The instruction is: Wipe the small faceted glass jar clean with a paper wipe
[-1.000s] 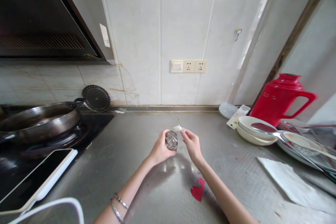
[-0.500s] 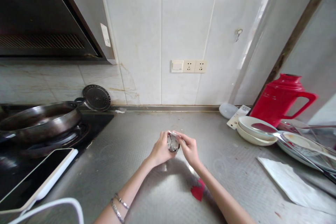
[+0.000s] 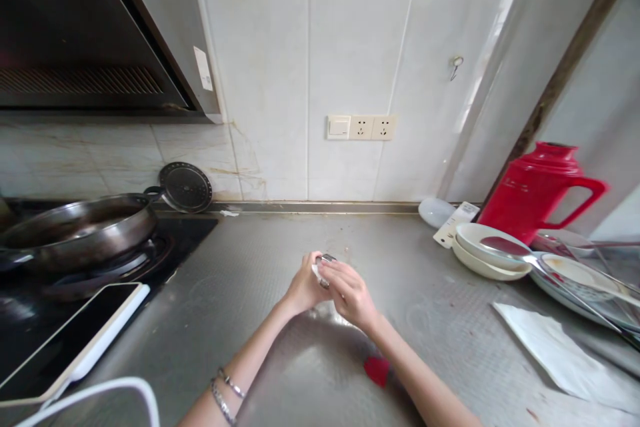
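Note:
Over the middle of the steel counter my left hand point(image 3: 306, 287) is closed around a small round thing with a shiny metal rim point(image 3: 327, 257), most of it hidden by my fingers. My right hand point(image 3: 353, 290) lies across its top, fingers bent and pressed together. Between the two hands shows a thin white piece like tissue point(image 3: 317, 272), under the right fingertips. A red patch point(image 3: 376, 371) lies on the counter below my right forearm; I cannot make out what it is.
At left, a steel pan point(image 3: 80, 230) sits on the black cooktop point(image 3: 185, 237), with a phone point(image 3: 70, 340) in front. To the right are stacked bowls point(image 3: 487, 267), a red thermos jug point(image 3: 537, 190), plates with utensils and a folded white napkin point(image 3: 555, 347).
My right hand has moved left and over the round thing, covering its face. That face has tilted out of view, and the white piece now shows between my hands.

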